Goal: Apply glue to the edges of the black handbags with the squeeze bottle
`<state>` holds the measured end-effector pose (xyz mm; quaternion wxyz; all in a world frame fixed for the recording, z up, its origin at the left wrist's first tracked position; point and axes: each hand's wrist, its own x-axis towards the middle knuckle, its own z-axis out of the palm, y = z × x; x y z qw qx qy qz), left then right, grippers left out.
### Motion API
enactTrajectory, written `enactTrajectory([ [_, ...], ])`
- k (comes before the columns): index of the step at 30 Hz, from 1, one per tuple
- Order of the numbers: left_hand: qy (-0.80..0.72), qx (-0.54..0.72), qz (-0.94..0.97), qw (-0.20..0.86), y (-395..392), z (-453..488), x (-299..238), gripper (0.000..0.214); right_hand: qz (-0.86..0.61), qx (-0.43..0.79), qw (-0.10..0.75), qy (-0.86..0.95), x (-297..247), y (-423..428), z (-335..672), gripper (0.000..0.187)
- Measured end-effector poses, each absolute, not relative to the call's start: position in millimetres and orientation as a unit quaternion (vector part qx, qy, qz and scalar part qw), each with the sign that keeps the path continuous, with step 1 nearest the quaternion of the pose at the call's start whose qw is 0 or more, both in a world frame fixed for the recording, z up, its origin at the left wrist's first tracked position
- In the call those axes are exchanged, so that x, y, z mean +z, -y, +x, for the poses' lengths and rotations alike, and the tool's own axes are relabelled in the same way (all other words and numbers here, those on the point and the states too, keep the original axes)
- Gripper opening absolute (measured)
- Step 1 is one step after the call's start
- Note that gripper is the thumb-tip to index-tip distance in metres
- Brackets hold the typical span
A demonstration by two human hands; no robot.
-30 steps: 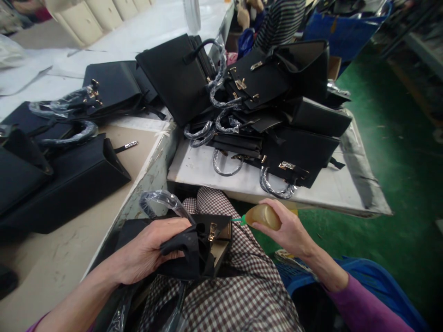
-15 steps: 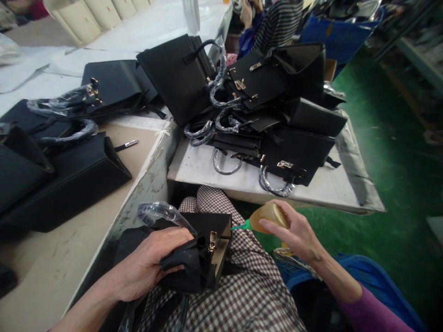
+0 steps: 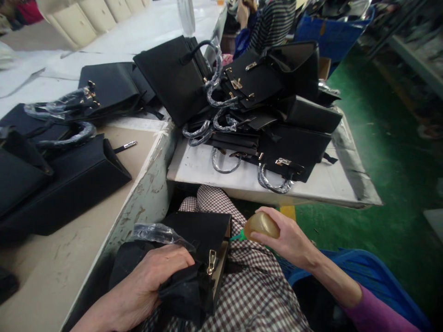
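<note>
On my lap, over checked cloth, rests a black handbag [image 3: 204,226] with a gold clasp and a plastic-wrapped handle. My left hand [image 3: 157,272] grips the bag's folded black material, its fingertips partly hidden in the folds. In my right hand [image 3: 284,235] is a squeeze bottle [image 3: 262,226] of amber liquid, tilted with its green nozzle pointing left. The nozzle tip meets the bag's open right edge; whether it touches cannot be made out.
Black handbags [image 3: 294,147] with wrapped handles are piled on the white table [image 3: 349,180] ahead. More bags [image 3: 76,184] lie on the left table [image 3: 69,263]. A blue basket [image 3: 367,267] stands low at right. A person in a striped top [image 3: 273,25] sits beyond.
My right hand has moved slightly left and tipped the bottle more steeply, with the nozzle at the bag's edge. My left hand and the bag's front have shifted a little downward.
</note>
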<state>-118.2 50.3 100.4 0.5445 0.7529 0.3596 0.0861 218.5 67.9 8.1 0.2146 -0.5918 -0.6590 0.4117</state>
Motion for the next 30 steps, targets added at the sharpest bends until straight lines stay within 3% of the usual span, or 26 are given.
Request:
enactTrajectory([
  [6,-0.351,0.094,0.76,0.539,-49,-117,99,0.025,-0.596,0.369,0.258,0.664,9,-63,220,0.049],
  [19,-0.358,0.073,0.763,0.533,-50,-118,99,0.026,-0.645,0.532,0.18,0.517,17,-70,219,0.063],
  [24,-0.352,0.079,0.764,0.535,-51,-119,100,0.026,-0.634,0.602,0.203,0.441,12,-68,226,0.062],
  [30,-0.355,0.072,0.763,0.535,-51,-118,102,0.025,-0.647,0.593,0.232,0.419,8,-65,227,0.058],
])
